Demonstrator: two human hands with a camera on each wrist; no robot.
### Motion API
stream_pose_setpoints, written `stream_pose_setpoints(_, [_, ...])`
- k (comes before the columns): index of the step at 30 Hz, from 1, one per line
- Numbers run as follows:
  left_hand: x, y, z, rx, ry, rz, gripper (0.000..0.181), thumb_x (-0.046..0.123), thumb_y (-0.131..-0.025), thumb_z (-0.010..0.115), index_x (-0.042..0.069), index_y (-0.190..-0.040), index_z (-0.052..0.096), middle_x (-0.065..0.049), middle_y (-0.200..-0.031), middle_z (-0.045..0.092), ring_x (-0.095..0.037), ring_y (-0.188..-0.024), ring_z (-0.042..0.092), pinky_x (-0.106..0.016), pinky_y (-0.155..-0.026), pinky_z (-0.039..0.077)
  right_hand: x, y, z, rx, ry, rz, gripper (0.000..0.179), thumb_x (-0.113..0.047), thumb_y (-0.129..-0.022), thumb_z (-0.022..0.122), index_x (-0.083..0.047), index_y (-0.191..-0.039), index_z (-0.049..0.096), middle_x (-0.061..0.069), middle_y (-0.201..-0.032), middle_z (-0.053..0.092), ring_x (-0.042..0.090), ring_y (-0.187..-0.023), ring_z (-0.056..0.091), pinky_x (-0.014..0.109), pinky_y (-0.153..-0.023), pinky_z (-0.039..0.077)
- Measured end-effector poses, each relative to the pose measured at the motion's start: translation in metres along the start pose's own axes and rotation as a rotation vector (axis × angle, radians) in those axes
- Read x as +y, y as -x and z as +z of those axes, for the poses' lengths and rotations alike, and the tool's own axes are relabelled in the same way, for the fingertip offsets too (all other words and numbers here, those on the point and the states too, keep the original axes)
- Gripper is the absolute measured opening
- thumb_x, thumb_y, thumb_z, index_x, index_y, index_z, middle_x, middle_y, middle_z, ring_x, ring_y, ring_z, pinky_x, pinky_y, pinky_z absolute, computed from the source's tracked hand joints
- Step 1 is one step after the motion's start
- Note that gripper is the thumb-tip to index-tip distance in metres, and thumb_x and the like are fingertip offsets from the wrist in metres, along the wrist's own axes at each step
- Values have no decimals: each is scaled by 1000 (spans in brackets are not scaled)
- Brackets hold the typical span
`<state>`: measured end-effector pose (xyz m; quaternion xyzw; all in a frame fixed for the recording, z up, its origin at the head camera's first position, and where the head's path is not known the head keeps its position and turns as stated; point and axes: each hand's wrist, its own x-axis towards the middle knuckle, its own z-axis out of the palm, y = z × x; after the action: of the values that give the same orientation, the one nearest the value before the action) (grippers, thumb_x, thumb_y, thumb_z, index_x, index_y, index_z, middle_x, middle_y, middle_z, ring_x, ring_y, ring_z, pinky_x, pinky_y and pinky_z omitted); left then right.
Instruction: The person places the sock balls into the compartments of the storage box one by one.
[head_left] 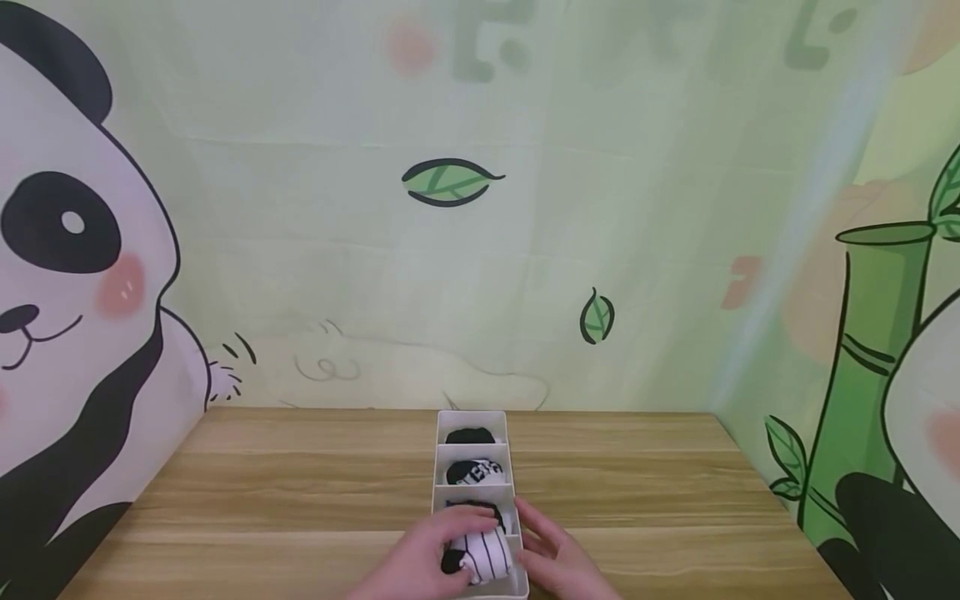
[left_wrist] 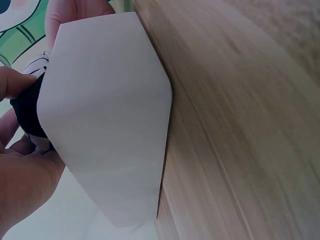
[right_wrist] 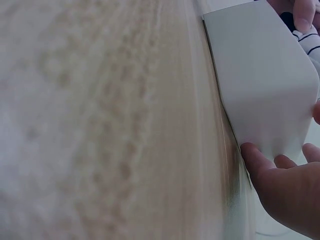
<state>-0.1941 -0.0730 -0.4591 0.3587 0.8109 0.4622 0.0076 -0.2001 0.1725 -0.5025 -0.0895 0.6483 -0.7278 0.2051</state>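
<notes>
A long white divided box (head_left: 472, 445) stands on the table, reaching from the near edge toward the back. Over its nearest compartment my left hand (head_left: 420, 557) pinches a rolled sock (head_left: 491, 557), white with thin dark stripes and a black end. In the left wrist view the black part of the striped sock (left_wrist: 27, 107) shows between fingers and thumb beside the box rim. My right hand (head_left: 564, 565) lies along the box's right side; its extended fingertips touch the outer wall in the right wrist view.
Farther compartments hold a black rolled sock (head_left: 470, 436), a black-and-white patterned one (head_left: 480, 472) and a dark one (head_left: 480, 505) partly hidden by my left hand. The wooden table (head_left: 315, 475) meets a panda-print backdrop (head_left: 360, 275) behind and at both sides.
</notes>
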Motion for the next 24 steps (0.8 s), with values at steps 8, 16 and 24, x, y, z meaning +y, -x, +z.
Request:
stream_pose_setpoints(8, [2, -3, 2, -94, 11, -162, 46, 11, -84, 75, 23, -128, 67, 8, -135, 57, -19, -124, 50, -46, -107, 40, 2, 0, -1, -42, -9, -66, 73, -16, -96, 65, -10, -157, 26, 29, -150, 37, 32, -131, 47, 40, -98, 48])
stream_pose_setpoints(16, [0, -4, 5, -113, -8, -110, 46, 10, -84, 75, 18, -128, 67, 3, -136, 57, -19, -125, 50, -41, -106, 41, 2, 0, -1, -47, -35, -51, 73, -18, -96, 66, -12, -157, 27, 26, -150, 40, 31, -130, 49, 40, -97, 49])
stream_pose_setpoints(24, [-5, -1, 8, -19, -18, 12, 51, 12, -81, 79, 14, -131, 64, 1, -133, 58, -16, -123, 51, -33, -104, 42, 4, -1, -1, -71, -73, -65, 71, -13, -97, 63, -11, -157, 25, 25, -148, 42, 28, -127, 52, 41, -96, 50])
